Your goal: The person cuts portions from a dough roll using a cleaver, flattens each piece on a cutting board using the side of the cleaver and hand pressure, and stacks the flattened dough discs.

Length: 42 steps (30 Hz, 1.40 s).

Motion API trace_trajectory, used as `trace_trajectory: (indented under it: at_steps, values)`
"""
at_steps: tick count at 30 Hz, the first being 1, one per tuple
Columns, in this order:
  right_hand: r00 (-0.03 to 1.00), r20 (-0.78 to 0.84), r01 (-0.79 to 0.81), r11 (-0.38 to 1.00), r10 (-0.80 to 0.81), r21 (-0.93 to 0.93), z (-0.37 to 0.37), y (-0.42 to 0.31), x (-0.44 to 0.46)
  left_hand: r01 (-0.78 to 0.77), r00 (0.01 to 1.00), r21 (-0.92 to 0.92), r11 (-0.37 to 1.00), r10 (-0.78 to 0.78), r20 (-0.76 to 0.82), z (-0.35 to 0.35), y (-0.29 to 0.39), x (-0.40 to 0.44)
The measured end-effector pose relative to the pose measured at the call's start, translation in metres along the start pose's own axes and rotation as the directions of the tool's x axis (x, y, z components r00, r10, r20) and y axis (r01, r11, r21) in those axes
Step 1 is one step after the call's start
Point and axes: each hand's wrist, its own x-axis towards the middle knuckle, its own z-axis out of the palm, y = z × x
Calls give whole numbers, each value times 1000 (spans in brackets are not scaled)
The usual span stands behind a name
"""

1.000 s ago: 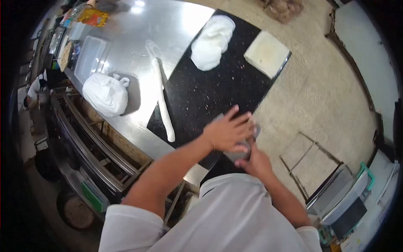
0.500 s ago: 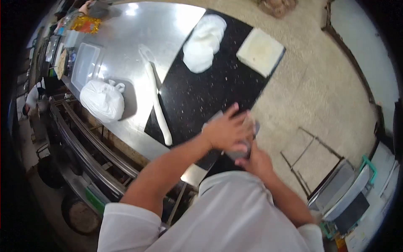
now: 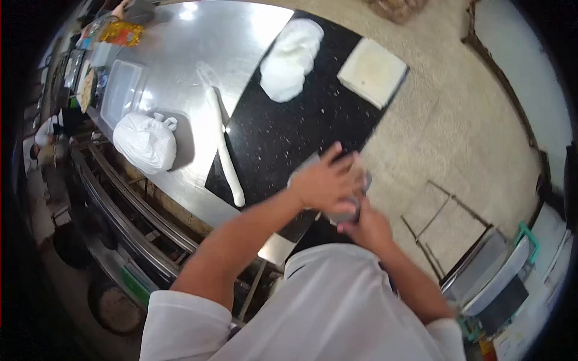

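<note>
My left hand (image 3: pixel 325 185) lies spread over a grey flat plate-like object (image 3: pixel 344 220) at the near edge of the black slab (image 3: pixel 289 141). Most of that object is under the hand, so its exact kind is hidden. My right hand (image 3: pixel 368 228) is closed round its near right side, with the thumb toward me. To the left, a long white dough rope (image 3: pixel 224 153) lies across the steel and the black surface. Overlapping thin white dough rounds (image 3: pixel 292 63) rest farther back on the slab.
A square pale stack (image 3: pixel 373 72) sits at the slab's right edge. On the steel table (image 3: pixel 174 54) are a tied white plastic bag (image 3: pixel 144 143) and a clear plastic container (image 3: pixel 121 90). Folded chairs (image 3: pixel 490 271) stand at right. Another person (image 3: pixel 45 135) is at far left.
Both hands stay on the grey object, the left shifting only slightly. The whole view has slid a few pixels left and up.
</note>
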Motion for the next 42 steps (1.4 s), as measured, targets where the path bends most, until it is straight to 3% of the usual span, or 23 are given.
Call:
trace_trajectory:
  at_steps: [1,3,4,7,9,11,12,13,15,20,23,24,25,27,29,31,32,35,37,41,42]
  values:
    - [1000,-7,-18,1000,18,13,-11,-5,11,32,998,63,997,-28,-56,-10,-14,9]
    - [994,-35,94,979,-102,-181,-37,-24,43,74,996,143,987,-66,-57,-33,-43,23]
    - [990,-53,116,975,-128,-187,-44,-36,55,97,992,152,984,-82,-96,-40,-61,27]
    - [996,-72,44,984,-58,-174,-41,-45,56,144,984,152,978,-126,-126,-39,-69,21]
    - [992,28,129,986,-127,-104,-7,-14,20,98,995,103,990,-94,-46,-15,-29,-5]
    - [993,84,84,996,-84,5,12,9,-16,127,992,-72,989,-127,5,1,20,-18]
    - [993,112,27,993,-40,115,14,16,-17,-45,999,-4,999,45,11,4,26,-9]
    - [993,117,9,993,-23,117,4,10,-6,-50,999,-21,999,50,12,-1,15,3]
    - [999,22,-40,996,42,-83,-19,-5,6,48,999,40,998,-46,-28,-10,-1,17]
    - [990,-29,127,966,-137,-225,-48,-28,55,128,986,156,979,-109,-127,-37,-62,27]
    - [981,-71,168,974,-181,-155,-26,-19,43,133,985,35,990,-128,-117,-22,-46,9]
    - [980,-1,196,975,-197,-102,-4,5,24,146,989,31,989,-146,8,-16,-22,-3]
    - [976,62,214,976,-211,-46,10,21,8,130,991,3,991,-130,-23,-6,4,-17]
    - [984,11,177,984,-177,14,17,35,-8,-14,1000,-24,1000,15,7,14,29,-6]
    - [994,-23,108,990,-106,91,10,35,-11,25,1000,-11,1000,-25,-3,7,10,16]
    - [1000,21,17,995,-15,-97,-35,10,22,27,999,28,999,-26,-19,-1,-8,35]
    - [1000,-4,18,995,-19,-97,-49,2,35,77,997,76,994,-75,-35,-12,-20,38]
    - [992,28,129,972,-126,-198,-68,-23,57,148,987,166,975,-136,-82,-36,-53,37]
    - [980,-37,190,976,-195,-103,-51,-21,55,174,983,155,973,-161,-90,-33,-52,29]
    - [966,187,163,982,-179,98,-4,29,7,214,973,6,977,-214,82,-7,21,-9]
    - [965,190,164,982,-179,94,-9,29,17,165,985,0,986,-165,52,-1,23,2]
